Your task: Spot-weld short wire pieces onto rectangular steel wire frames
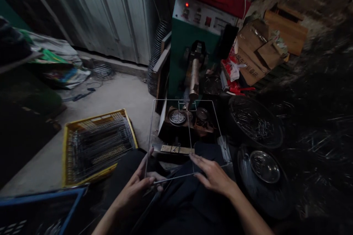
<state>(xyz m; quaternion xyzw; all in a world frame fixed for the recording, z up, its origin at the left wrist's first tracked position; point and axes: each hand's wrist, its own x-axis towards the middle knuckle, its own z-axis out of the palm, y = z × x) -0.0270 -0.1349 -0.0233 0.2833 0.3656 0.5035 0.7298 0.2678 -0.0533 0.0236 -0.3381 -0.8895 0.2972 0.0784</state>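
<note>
Presently the left hand (141, 177) pinches the wire frame (190, 132) at its near left corner; the right hand (213, 175) grips near the middle wire's near end. Its far edge lies beside the metal arm (194, 77).

I have a thin wire frame (189, 130) on my feed, four-sided and divided lengthwise, extending forward from both hands (211, 173).

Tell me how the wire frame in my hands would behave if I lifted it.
The wire frame is probably light: thin rods around open space. It seems fairly stiff, its long rods looking nearly straight. Pushed hard, such slender rods might flex.
</note>
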